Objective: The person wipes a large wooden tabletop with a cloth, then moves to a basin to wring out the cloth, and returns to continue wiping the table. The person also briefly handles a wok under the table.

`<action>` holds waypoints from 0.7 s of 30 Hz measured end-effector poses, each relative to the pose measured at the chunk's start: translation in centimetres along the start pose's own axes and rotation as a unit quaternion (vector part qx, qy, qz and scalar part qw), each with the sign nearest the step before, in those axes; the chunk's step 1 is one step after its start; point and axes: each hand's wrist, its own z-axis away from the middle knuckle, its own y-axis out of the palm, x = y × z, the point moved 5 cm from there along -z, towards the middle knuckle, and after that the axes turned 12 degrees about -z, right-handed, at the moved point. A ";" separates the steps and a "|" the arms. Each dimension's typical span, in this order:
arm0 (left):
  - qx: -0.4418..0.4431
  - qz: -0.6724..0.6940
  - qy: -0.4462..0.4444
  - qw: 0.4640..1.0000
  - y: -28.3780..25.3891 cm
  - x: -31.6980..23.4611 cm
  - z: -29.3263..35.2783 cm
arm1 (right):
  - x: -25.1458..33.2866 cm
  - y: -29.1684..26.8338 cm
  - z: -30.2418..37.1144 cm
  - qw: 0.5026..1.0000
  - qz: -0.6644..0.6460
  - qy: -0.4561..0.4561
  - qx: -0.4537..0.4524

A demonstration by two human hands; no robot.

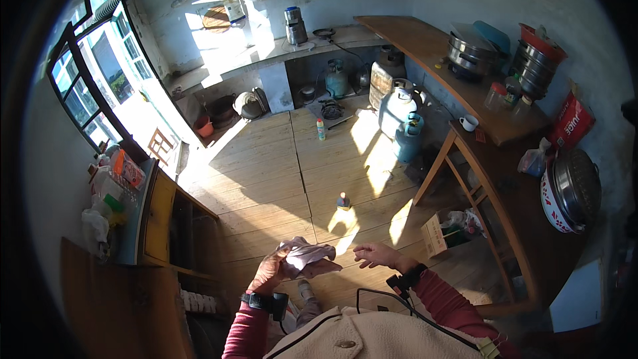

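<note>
Crumpled pale mauve cloth (pixel 310 258) hangs in front of my body, gripped by my left hand (pixel 268 271). The fingers wrap round its left side, partly hidden by the folds. Just to the right of the cloth is my right hand (pixel 380 255), apart from it, with the fingers spread loosely and nothing in them. Both wrists wear dark straps with small devices. Beyond my hands a small dark bottle (pixel 343 203) stands on the sunlit floor.
Wooden tables (pixel 492 199) line the right side, bearing pots and a white mug (pixel 468 123). Under them is a cardboard box (pixel 435 238). Gas cylinders (pixel 407 138) and a green bottle (pixel 321 130) stand farther off. A cabinet (pixel 159 216) is at the left, near an open door.
</note>
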 end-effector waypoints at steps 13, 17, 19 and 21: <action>-0.082 0.130 0.054 0.987 -33.4 -14.6 -1.0 | 11.0 -5.1 -13.5 0.967 -0.110 0.008 -0.232; -0.100 0.139 0.050 0.984 -38.2 -18.9 -4.9 | 14.1 -4.4 -18.8 0.974 -0.058 0.044 -0.213; -0.072 0.123 0.076 0.987 -38.8 -20.8 -7.5 | 15.4 -4.9 -20.6 0.980 -0.061 0.053 -0.180; -0.056 0.094 0.049 0.993 -39.3 -21.8 -10.7 | 16.6 -6.4 -22.1 0.985 -0.051 0.049 -0.156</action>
